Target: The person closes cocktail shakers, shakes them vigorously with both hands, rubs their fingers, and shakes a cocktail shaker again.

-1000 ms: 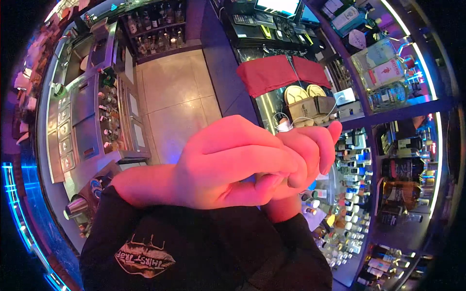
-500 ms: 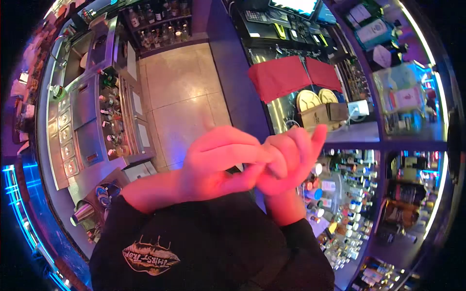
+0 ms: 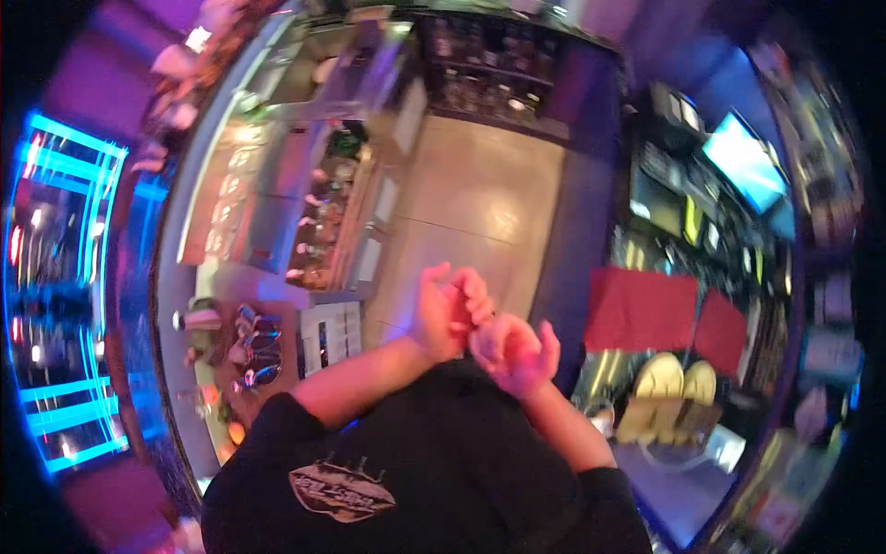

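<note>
My left hand is held in front of my chest, its fingers curled inward and one digit sticking up at the outer side. Against it, my right hand is also curled, with one digit standing apart on its right. The fingertips of both hands meet in the middle. Anything pinched between them is too small or blurred to make out. My forearms come out of the short sleeves of a black shirt with a printed lips design.
To the left runs a bar station with a bottle rack and metal bar tools. A tiled floor lies ahead. On the right counter are red cloths, round pale pieces and a lit screen.
My view has swung left, so the counter and floor sit further right and lower. My hands have dropped closer to my chest and stay together, fingertips touching.
</note>
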A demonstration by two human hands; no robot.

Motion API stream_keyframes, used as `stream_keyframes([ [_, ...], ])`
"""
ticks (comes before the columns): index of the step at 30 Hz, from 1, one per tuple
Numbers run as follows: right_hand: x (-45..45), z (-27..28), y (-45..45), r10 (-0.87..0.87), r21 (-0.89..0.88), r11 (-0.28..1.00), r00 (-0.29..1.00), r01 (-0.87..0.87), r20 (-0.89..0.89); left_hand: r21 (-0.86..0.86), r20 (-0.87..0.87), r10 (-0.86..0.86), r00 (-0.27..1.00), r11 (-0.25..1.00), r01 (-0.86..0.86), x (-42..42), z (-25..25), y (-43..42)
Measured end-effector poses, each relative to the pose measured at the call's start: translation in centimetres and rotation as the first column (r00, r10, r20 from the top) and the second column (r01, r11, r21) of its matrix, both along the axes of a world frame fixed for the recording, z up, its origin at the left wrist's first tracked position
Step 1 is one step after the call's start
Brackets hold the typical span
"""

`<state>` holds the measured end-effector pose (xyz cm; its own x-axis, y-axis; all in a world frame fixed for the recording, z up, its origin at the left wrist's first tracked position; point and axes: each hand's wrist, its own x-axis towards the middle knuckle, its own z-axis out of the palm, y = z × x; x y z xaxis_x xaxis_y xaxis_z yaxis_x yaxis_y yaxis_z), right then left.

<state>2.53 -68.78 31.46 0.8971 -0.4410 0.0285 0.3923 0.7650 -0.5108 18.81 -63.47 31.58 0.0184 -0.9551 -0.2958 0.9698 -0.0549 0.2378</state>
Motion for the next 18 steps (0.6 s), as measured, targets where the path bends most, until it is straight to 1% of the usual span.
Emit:
stream_keyframes([
  [1,0.6,0.0,-0.9,-0.075,-0.034,0.997,0.997,0.075,0.01,0.001,0.026,0.062,0.998,0.998,-0.063,0.2,0.3,-0.7],
  [2,1.5,0.3,-1.8,-0.02,-0.031,0.999,0.999,0.021,0.032,-0.026,0.041,0.12,0.992,0.993,-0.119,0.0,0.7,-1.2],
  [4,2.9,1.1,-3.5,-0.037,-0.046,0.998,0.994,0.041,0.099,-0.059,0.066,0.211,0.975,0.977,-0.207,0.1,1.1,-1.8],
  [6,3.6,0.9,-4.3,0.04,-0.028,0.999,0.992,-0.036,0.118,-0.059,0.147,0.298,0.943,0.954,-0.292,0.2,1.5,-2.1],
  [7,3.8,0.8,-4.4,0.074,-0.027,0.997,0.99,-0.072,0.119,-0.073,0.156,0.325,0.933,0.946,-0.317,0.3,1.4,-2.0],
  [9,3.9,0.9,-5.1,0.157,-0.046,0.987,0.982,-0.153,0.107,-0.146,0.154,0.335,0.929,0.938,-0.314,0.5,1.0,-1.6],
  [12,3.9,1.1,-5.9,0.236,-0.06,0.971,0.963,-0.23,0.127,-0.214,0.149,0.345,0.927,0.926,-0.31,0.6,1.6,-1.7],
  [13,4.0,0.8,-6.1,0.257,-0.057,0.966,0.953,-0.251,0.159,-0.223,0.155,0.363,0.919,0.919,-0.326,0.4,1.8,-1.8],
  [18,3.8,1.8,-6.9,0.275,-0.149,0.955,0.952,-0.256,0.131,-0.299,0.192,0.35,0.917,0.91,-0.285,0.3,2.1,-2.3],
])
